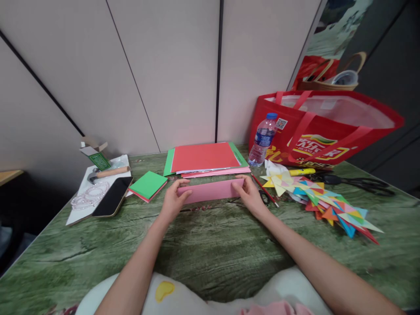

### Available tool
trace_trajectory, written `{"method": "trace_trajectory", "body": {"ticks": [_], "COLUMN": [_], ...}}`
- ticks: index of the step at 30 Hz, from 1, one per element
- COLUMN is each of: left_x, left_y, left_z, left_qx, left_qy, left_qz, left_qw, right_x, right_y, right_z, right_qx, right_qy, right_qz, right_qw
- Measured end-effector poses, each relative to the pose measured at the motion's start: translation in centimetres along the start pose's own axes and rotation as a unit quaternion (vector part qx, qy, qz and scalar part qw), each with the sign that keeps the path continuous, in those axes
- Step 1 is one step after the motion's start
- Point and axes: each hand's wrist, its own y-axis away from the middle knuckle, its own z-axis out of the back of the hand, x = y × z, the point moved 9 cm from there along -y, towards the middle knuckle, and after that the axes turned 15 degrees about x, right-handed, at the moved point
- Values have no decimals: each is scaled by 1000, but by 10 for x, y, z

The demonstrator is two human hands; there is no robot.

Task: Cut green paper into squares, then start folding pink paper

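Note:
A long strip of pink paper (211, 191) is stretched level between my hands, above the green wood-grain table (210, 249). My left hand (174, 197) pinches its left end, thumb in front and fingers behind. At the other end, my right hand (247, 192) grips the strip the same way. Just behind the strip lies a stack of coloured sheets (206, 157), red on top with green and pink below. Black-handled scissors (264, 197) rest partly hidden beside my right hand, close to a red pencil (267, 190).
Left of my hands are square papers (148, 186), a phone (113, 197), a beaded string (90, 195) and a small green box (97, 157). On the right stand a water bottle (262, 140) and a red bag (315, 131), with folded paper pieces (328, 203) in front.

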Motion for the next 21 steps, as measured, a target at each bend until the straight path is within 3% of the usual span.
{"method": "trace_trajectory", "body": {"ticks": [14,21], "left_x": [1,4], "left_y": [0,2], "left_z": [-4,-4], "left_qx": [-1,-33], "left_qy": [-6,43], "left_qz": [-12,-2], "left_qw": [1000,999], "right_x": [0,0], "right_y": [-1,0], "right_z": [-2,-3], "right_qx": [6,4], "right_qy": [-35,-22], "right_qz": [-12,-17], "right_qw": [999,1000]}}
